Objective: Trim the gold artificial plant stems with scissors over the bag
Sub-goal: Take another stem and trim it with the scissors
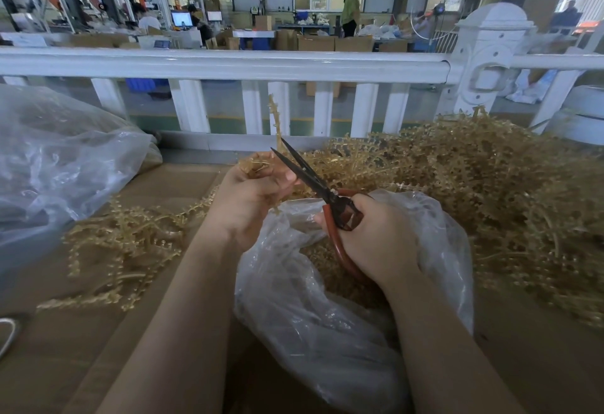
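My left hand point(251, 197) grips a bunch of gold plant stems point(256, 165), and one stem point(276, 119) sticks straight up from it. My right hand point(376, 240) holds the red-handled scissors point(313, 181). Their dark blades are parted around the base of the upright stem. Both hands are above the open mouth of a clear plastic bag point(310, 315), which holds gold trimmings.
A large heap of gold stems point(483, 184) lies to the right and a smaller scatter point(130, 243) to the left on the cardboard surface point(65, 348). Another clear bag point(58, 158) bulges at far left. A white railing point(228, 65) runs behind the work area.
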`<action>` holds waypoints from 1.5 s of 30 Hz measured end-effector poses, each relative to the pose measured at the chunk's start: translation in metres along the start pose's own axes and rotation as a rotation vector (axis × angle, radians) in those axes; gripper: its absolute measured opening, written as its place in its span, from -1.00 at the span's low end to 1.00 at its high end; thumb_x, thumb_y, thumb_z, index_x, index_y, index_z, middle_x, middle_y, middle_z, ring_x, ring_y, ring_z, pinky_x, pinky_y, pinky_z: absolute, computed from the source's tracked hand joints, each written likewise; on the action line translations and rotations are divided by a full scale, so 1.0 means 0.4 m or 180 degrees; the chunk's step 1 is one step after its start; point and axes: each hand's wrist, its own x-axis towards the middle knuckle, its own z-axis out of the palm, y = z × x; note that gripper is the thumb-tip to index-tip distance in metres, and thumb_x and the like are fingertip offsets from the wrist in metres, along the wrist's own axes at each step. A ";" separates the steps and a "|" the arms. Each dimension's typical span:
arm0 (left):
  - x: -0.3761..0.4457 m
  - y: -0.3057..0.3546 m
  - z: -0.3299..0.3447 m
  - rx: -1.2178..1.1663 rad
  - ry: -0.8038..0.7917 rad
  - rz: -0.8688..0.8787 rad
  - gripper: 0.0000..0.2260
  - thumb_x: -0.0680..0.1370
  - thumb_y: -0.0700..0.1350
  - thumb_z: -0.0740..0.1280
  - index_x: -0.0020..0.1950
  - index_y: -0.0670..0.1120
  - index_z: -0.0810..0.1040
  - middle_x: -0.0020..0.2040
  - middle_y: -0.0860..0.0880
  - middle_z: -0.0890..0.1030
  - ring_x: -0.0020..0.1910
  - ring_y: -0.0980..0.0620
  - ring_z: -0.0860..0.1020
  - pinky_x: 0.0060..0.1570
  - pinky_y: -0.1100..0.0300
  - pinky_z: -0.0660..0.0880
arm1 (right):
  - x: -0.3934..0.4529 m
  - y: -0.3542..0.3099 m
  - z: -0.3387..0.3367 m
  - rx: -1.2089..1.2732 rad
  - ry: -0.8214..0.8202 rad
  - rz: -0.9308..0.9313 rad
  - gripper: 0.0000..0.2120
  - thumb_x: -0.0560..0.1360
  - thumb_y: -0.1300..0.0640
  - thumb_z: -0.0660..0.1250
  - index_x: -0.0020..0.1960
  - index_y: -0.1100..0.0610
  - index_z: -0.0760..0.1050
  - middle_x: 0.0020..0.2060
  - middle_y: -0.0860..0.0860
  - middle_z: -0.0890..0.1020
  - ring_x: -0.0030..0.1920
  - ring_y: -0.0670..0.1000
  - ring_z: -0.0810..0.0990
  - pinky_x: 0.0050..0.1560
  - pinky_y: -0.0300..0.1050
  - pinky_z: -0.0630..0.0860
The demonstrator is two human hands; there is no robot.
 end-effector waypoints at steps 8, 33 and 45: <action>-0.001 0.005 -0.007 -0.0419 0.0052 -0.0150 -0.83 0.29 -0.31 0.42 -0.43 -0.06 0.66 -0.31 0.00 0.68 -0.25 0.08 0.69 -0.18 0.28 0.60 | -0.001 -0.008 -0.004 -0.0019 -0.0008 0.0025 -0.58 0.44 -0.29 0.45 -0.36 -0.14 0.30 -0.53 -0.20 0.36 -0.49 -0.22 0.37 -0.43 -0.37 0.19; 0.022 -0.004 -0.043 0.0817 0.0709 0.0121 -0.69 0.57 -0.35 0.34 -0.31 -0.06 0.66 -0.18 -0.08 0.72 -0.22 0.01 0.68 -0.13 0.24 0.59 | 0.006 0.001 -0.009 -0.0211 -0.0405 0.0182 -0.70 0.49 -0.33 0.33 0.00 -0.15 0.62 -0.42 -0.26 0.47 -0.36 -0.23 0.48 -0.40 -0.32 0.31; 0.017 -0.001 -0.041 0.0951 0.0576 0.0327 -0.82 0.59 -0.29 0.33 -0.15 -0.12 0.67 -0.26 -0.04 0.69 -0.27 0.09 0.64 -0.15 0.28 0.54 | 0.008 -0.001 -0.013 -0.0161 -0.0479 0.0269 -0.75 0.46 -0.37 0.34 -0.13 -0.22 0.51 -0.41 -0.25 0.50 -0.35 -0.26 0.48 -0.41 -0.35 0.26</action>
